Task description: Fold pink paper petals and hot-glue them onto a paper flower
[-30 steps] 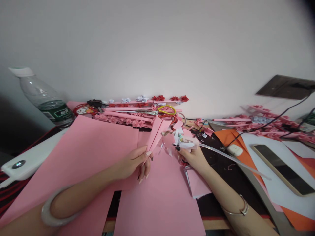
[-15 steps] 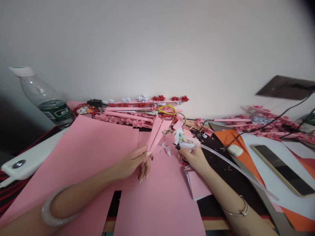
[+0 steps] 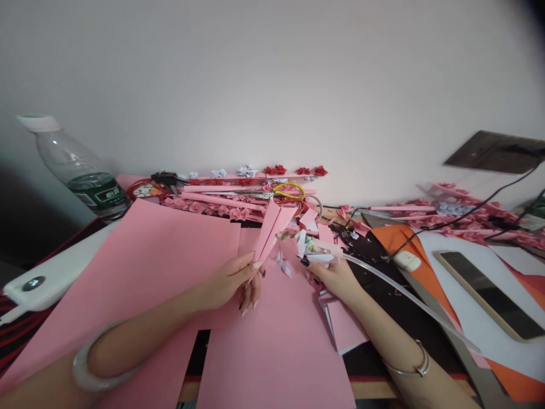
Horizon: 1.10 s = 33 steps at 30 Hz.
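Note:
My left hand (image 3: 236,280) pinches the narrow lower end of a folded pink paper cone (image 3: 269,227), whose wide end points up and away. My right hand (image 3: 336,275) is wrapped round a glue gun (image 3: 321,248) with bits of paper stuck about its front. Out of its back runs a long translucent glue stick (image 3: 409,298). The nozzle is at the cone's right edge, where a shiny streak shows; whether it touches is unclear. Beneath both hands lies a pink paper sheet (image 3: 276,352). A folded pink paper piece (image 3: 344,324) rests below my right wrist.
Yellow-handled scissors (image 3: 289,191) lie on paper flower stems (image 3: 221,199) by the wall. At left stand a water bottle (image 3: 80,165) and a white device (image 3: 55,272), beside a large pink sheet (image 3: 140,272). A phone (image 3: 489,295), earbud case (image 3: 406,260) and cables are at right.
My right hand has shifted the glue gun slightly left, bringing its nozzle closer to the paper cone's edge. My left hand and the cone have stayed nearly still.

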Available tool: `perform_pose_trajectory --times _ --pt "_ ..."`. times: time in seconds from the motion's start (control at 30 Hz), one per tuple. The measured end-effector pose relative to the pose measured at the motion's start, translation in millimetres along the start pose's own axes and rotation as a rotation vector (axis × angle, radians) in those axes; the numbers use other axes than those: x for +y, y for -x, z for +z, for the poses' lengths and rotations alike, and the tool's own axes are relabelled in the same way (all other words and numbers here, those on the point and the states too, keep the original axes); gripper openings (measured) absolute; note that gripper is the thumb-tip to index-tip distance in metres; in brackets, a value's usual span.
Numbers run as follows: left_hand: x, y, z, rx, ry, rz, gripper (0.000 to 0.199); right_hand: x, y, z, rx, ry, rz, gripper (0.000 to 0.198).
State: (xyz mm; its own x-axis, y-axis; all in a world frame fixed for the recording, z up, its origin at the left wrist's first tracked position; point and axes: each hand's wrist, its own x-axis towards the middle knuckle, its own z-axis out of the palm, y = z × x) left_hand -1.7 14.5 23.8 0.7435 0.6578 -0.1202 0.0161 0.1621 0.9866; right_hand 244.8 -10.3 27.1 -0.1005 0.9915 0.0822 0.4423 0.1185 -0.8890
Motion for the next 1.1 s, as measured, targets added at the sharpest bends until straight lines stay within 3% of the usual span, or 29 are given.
perform_pose_trajectory --times 0.2,0.43,0.63,0.7,0.93,1.1 --pt "-1.7 -0.8 -1.0 -0.009 0.01 0.022 0.026 -12.0 0.0 0.9 -0.225 -0.042 -0.056 0.009" --pt "1.0 0.0 0.2 -0.001 0.006 0.003 0.025 -3.7 1.0 1.1 -0.073 -0.08 0.011 0.015" --pt "-2.2 -3.0 -1.9 0.011 -0.035 0.034 0.028 -10.0 1.9 0.9 -0.24 -0.088 0.002 0.007" --pt "-0.8 -4.0 -3.1 0.047 -0.08 0.055 0.03 -10.8 1.5 1.0 -0.24 -0.14 -0.01 0.009" --pt "8.3 -2.3 -8.3 0.215 -0.383 0.113 0.028 -5.7 0.8 0.9 0.021 -0.188 0.047 0.02" --pt "5.4 -2.1 -9.4 0.163 -0.379 0.117 0.029 -3.7 1.9 1.2 -0.076 -0.198 0.042 0.018"
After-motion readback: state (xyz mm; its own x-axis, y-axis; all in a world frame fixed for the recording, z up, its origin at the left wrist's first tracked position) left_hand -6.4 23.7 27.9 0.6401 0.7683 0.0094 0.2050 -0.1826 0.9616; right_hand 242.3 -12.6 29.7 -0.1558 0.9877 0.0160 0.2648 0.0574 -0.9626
